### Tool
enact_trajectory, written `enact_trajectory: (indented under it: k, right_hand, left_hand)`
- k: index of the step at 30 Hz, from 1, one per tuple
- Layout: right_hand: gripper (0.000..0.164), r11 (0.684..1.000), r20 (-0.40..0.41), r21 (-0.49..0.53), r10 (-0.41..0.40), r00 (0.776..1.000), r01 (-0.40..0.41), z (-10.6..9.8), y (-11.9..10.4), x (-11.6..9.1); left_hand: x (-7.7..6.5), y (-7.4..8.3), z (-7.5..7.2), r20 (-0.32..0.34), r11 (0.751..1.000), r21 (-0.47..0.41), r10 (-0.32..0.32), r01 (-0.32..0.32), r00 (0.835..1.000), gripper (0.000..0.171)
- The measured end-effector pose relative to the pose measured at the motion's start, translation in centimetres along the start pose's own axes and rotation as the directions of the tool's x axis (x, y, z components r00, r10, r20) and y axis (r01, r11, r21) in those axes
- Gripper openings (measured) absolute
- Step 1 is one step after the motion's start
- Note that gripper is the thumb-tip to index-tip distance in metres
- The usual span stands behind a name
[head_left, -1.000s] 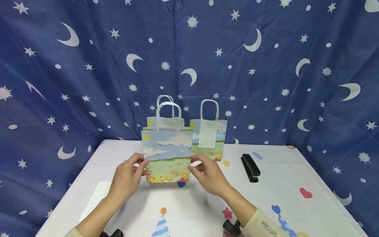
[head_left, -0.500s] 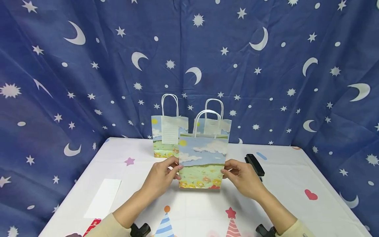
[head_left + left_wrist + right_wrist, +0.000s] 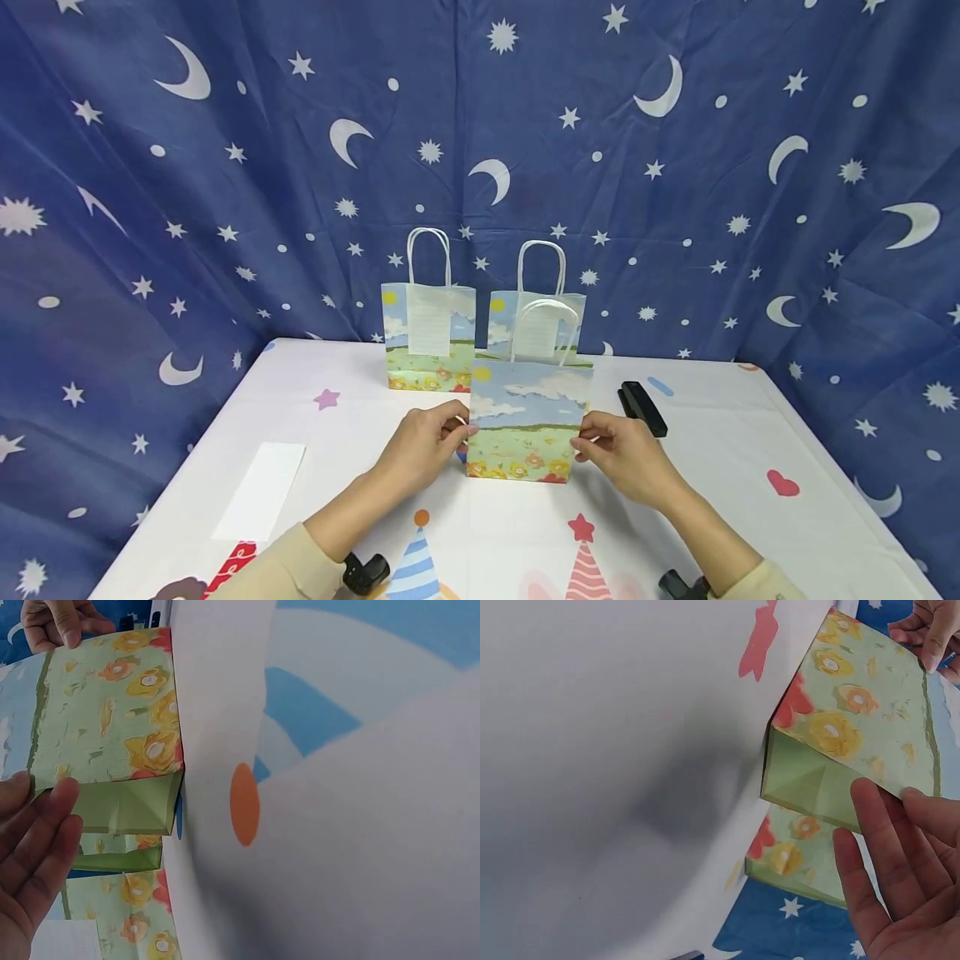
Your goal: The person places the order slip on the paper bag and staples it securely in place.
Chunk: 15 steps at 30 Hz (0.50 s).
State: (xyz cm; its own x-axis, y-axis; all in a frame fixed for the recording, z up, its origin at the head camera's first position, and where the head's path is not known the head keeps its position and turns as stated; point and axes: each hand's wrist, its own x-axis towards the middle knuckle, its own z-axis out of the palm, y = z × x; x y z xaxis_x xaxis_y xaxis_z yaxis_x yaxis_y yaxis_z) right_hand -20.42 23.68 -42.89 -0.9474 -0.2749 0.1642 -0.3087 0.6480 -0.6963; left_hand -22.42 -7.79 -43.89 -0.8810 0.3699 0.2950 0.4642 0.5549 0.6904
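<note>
A paper gift bag with a painted meadow, clouds and white twisted handles stands upright at the middle of the table. My left hand pinches its left side edge between thumb and fingers. At the opposite edge, my right hand grips it the same way. In the left wrist view the bag's green side panel shows folded slightly inward beside the left fingers. Behind stand two matching bags, a left bag and a right bag, each with a lined white card. The front bag partly covers the right one.
A black stapler lies to the right of my right hand. On the left of the white patterned tablecloth is a blank-looking white paper slip. A blue curtain with moons and stars hangs behind the table.
Both hands have carried the front bag rightward and slightly nearer, from before the left rear bag to before the right one. The left rear bag and its card now show fully.
</note>
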Motion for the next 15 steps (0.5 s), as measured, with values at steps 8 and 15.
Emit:
enact_trajectory:
  k: [8, 15]
  right_hand:
    - [0.009, 0.999, 0.058, 0.038, 0.012, 0.998, -0.014, 0.20, -0.02, 0.22]
    - [0.010, 1.000, 0.073, 0.006, 0.019, 0.997, -0.020, 0.31, -0.32, 0.37]
  left_hand:
    - [-0.18, -0.06, -0.55, 0.005, 0.999, 0.043, -0.007, 0.007, 1.000, 0.005]
    - [-0.32, -0.38, -0.70, 0.016, 0.999, 0.048, -0.016, 0.015, 1.000, 0.005]
